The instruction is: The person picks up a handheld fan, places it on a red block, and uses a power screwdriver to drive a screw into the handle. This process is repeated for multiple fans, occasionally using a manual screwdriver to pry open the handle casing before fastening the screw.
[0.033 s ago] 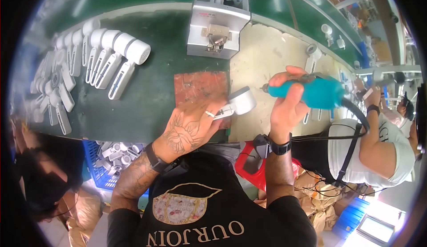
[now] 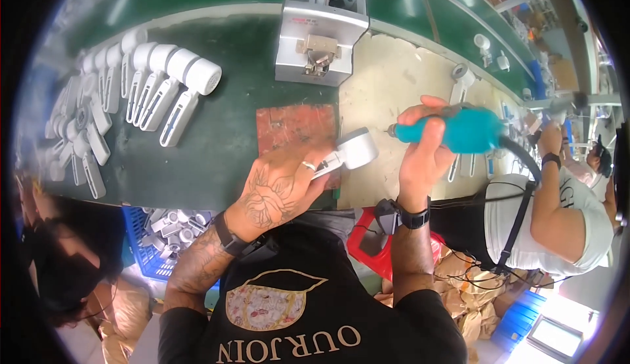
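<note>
My left hand [image 2: 279, 190] is closed round the handle of a white plastic part with a cylindrical head [image 2: 358, 148], over a worn red mat [image 2: 289, 124]. The head points right, past my fingertips; most of the handle is hidden by my hand. My right hand [image 2: 423, 157] grips a teal electric screwdriver [image 2: 469, 130], its tip pointing left toward the white part, with a gap between them. A black cable [image 2: 523, 157] runs from the screwdriver's back end.
Rows of similar white parts [image 2: 180, 95] lie on the green table at left. A grey screw feeder [image 2: 321, 33] stands at the back. Below the edge are a blue basket [image 2: 147, 249] of white parts and a red stool [image 2: 371, 252]. A co-worker [image 2: 551, 220] is at right.
The back end of the screwdriver has shifted slightly to the left. My left fingers have moved a little on the white part's handle.
</note>
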Demonstrator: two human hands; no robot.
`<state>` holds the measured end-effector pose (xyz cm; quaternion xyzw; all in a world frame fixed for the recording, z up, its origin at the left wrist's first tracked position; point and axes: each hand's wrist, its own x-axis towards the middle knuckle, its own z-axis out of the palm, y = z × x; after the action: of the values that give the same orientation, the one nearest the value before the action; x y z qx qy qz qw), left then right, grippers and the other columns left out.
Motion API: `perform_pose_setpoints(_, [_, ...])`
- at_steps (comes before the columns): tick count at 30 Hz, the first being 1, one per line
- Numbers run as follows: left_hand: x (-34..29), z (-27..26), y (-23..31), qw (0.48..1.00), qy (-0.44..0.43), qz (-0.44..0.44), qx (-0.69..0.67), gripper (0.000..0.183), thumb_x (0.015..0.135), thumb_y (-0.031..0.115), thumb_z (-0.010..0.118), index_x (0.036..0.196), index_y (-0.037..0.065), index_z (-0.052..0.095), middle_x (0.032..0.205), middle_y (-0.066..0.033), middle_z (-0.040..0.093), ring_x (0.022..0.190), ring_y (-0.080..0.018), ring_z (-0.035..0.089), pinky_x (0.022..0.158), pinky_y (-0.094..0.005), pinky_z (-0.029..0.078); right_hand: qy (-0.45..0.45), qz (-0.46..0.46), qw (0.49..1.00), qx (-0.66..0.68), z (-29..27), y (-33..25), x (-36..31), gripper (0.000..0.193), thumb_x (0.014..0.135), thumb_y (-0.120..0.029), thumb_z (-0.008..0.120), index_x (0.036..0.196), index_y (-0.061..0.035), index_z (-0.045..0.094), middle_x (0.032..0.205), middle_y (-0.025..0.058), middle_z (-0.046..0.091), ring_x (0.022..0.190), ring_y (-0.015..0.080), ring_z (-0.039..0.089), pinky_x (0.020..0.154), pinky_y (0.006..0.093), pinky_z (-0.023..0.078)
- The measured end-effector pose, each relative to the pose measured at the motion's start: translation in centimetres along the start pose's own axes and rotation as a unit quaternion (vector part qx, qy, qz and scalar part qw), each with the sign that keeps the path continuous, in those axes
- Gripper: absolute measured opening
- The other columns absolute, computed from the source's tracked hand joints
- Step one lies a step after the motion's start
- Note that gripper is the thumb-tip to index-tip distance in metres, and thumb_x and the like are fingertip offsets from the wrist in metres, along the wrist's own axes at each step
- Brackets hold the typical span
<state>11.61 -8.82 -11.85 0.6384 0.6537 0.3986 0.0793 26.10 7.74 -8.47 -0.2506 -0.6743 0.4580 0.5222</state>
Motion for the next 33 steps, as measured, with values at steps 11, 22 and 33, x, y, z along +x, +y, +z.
perform_pose_setpoints(11, [-2.7,0.5,1.0,0.783,0.028,-0.366,-0.502,0.026,0.1,0.012,0.054,0.122,0.002,0.045,0.109,-0.0143,0.064,0.09,-0.0194,0.067,0.078,-0.0339,0.055,-0.076,0.092,0.989,-0.089,0.4,-2.6,-9.4,0.035,0.094,-0.018,0.061,0.122,0.0007,0.055,0.104,0.0069,0.054,0.085,0.014,0.054,0.08,0.0262,0.045])
perform_pose_setpoints(22, [-4.2,2.4,3.0,0.442,0.145,-0.352,-0.812,0.041,0.109,0.032,0.039,0.133,0.001,0.05,0.124,-0.0062,0.059,0.113,-0.0184,0.056,0.098,-0.0362,0.046,-0.274,-0.005,0.906,-0.322,3.2,-3.6,-10.5,0.058,0.075,-0.006,0.074,0.13,-0.0016,0.055,0.117,0.0152,0.058,0.087,0.0252,0.058,0.076,0.0355,0.049])
perform_pose_setpoints(33, [-4.0,3.3,3.4,0.394,0.164,-0.347,-0.835,0.042,0.108,0.034,0.036,0.136,0.005,0.045,0.129,-0.0087,0.054,0.121,-0.0209,0.051,0.109,-0.04,0.038,-0.253,-0.076,0.887,-0.378,3.2,-3.1,-11.9,0.055,0.09,-0.03,0.068,0.131,0.0028,0.05,0.124,0.0198,0.058,0.11,0.0342,0.051,0.094,0.0452,0.041])
